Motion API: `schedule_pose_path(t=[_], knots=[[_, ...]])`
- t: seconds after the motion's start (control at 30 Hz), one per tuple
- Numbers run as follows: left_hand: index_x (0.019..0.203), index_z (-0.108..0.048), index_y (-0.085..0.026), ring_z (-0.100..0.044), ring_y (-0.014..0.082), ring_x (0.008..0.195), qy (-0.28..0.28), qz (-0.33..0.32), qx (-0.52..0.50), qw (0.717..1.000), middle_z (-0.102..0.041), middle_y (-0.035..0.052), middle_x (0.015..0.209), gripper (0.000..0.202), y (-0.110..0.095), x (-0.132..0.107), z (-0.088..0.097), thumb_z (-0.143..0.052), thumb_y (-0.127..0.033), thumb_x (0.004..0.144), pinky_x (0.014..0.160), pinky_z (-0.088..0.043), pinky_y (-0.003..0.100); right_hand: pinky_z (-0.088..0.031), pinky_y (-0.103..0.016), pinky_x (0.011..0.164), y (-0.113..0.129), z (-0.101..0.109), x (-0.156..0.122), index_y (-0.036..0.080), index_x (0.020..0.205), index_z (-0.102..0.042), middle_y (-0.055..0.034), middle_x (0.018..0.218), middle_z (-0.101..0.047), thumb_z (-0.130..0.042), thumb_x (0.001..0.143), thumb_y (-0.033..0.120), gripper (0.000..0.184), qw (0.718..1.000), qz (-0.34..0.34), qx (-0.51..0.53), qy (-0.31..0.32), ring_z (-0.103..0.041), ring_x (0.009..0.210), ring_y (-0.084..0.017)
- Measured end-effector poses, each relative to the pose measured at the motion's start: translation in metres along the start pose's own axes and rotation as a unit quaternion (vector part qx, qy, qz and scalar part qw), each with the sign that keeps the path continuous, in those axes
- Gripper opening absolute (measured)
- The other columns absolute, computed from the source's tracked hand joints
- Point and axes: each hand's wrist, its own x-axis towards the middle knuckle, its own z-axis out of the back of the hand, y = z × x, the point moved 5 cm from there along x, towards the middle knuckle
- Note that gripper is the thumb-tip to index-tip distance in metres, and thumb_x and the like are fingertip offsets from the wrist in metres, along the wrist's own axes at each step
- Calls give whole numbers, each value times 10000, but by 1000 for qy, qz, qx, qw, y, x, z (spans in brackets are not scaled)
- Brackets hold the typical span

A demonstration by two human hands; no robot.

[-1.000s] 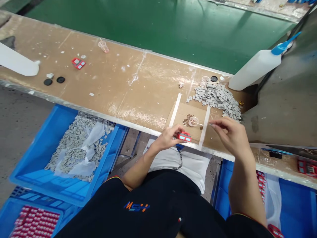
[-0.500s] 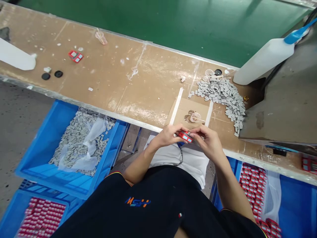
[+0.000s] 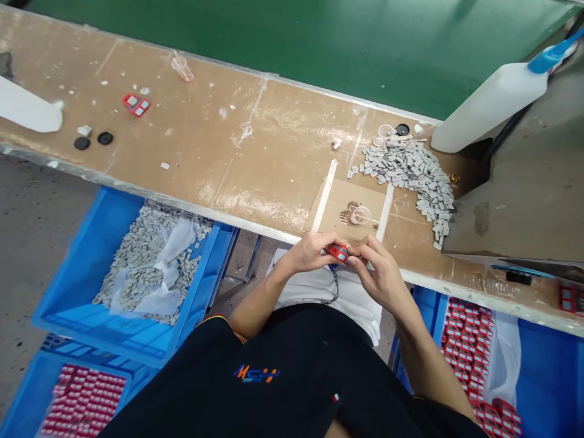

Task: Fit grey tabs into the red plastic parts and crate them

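While the left hand and the right hand are together, they grip from both sides a small red plastic piece, just over the front edge of the worktop. Below, one blue crate holds gray pieces, and another blue crate holds red pieces. Farther on the worktop, a cardboard sheet carries a small clear cup, with a heap of gray pieces beside it and a white squeeze bottle behind.

A small red block with pale square insets sits pinched between left hand and right hand.
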Motion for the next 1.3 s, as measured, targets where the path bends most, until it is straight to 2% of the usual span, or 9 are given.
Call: schedule_pose_path(t=[0.1, 0.2, 0.37, 0.53, 0.67, 0.8, 0.9, 1.2, 1.3], knots=[[1039, -666, -159, -733, 171, 833, -45, -40, 0, 998, -766, 72, 939, 225, -6, -1, 2, -737, -311, 890, 751, -551, 242, -565, -343, 776, -6, -6, -8, 227, 1071, -701, -76, 1011, -600, -553, 1000, 312, 185, 997, -17, 55, -53, -643, 902, -202], [1054, -647, -166, -724, 168, 875, -109, -81, -20, 990, -753, 82, 981, 189, -19, -2, 3, -687, -297, 923, 791, -563, 261, -604, -374, 836, -15, -13, -18, 275, 1227, -660, -87, 1147, -602, -609, 974, 374, 277, 976, -78, 165, -116, -678, 1002, -216], [1093, -638, -183, -720, 194, 1021, -97, -79, -110, 986, -736, 115, 1124, 283, -36, -8, -4, -756, -321, 876, 883, -580, 298, -620, -371, 875, -11, -15, -34, 293, 1176, -679, -66, 1124, -632, -689, 928, 380, 263, 930, -127, 290, -187, -698, 1015, -212], [1099, -660, -179, -725, 202, 1091, -79, -57, -176, 980, -735, 133, 1200, 249, -41, -12, -5, -737, -300, 896, 895, -590, 285, -636, -381, 852, 1, -7, -39, 305, 1217, -680, -69, 1142, -629, -669, 943, 335, 276, 950, -111, 227, -186, -700, 980, -206], [1060, -694, -177, -704, 216, 1156, -85, -84, -140, 983, -730, 138, 1232, 177, -55, -7, 0, -724, -249, 902, 952, -582, 331, -643, -383, 814, 10, 0, -42, 283, 1220, -679, -65, 1060, -627, -644, 955, 300, 268, 966, -80, 145, -197, -697, 924, -205], [954, -733, -169, -731, 179, 1031, -119, -101, -74, 985, -758, 110, 1100, 71, -69, -1, 6, -678, -162, 910, 934, -586, 335, -629, -376, 773, 17, 8, -44, 257, 1202, -676, -59, 970, -618, -644, 951, 263, 253, 972, -43, 52, -226, -675, 868, -206], [928, -735, -169, -737, 165, 953, -109, -98, -64, 987, -763, 91, 1031, 74, -74, 2, 6, -686, -132, 886, 874, -599, 316, -609, -360, 751, 21, 12, -45, 264, 1217, -662, -52, 950, -609, -629, 962, 237, 259, 973, -15, 17, -229, -666, 847, -200], [823, -711, -164, -724, 161, 902, -107, -47, -88, 989, -745, 74, 963, 57, -71, 5, 3, -691, -157, 876, 836, -589, 299, -594, -344, 708, 16, 11, -40, 251, 1177, -658, -38, 897, -585, -625, 953, 209, 230, 975, 6, 18, -219, -637, 808, -195], [1012, -716, -174, -721, 186, 1011, -112, -15, -135, 984, -746, 96, 1081, 123, -65, 2, -2, -700, -207, 895, 905, -583, 318, -614, -347, 756, 5, 2, -39, 256, 1162, -649, -40, 945, -578, -647, 945, 255, 217, 964, -20, 106, -244, -664, 856, -193]])
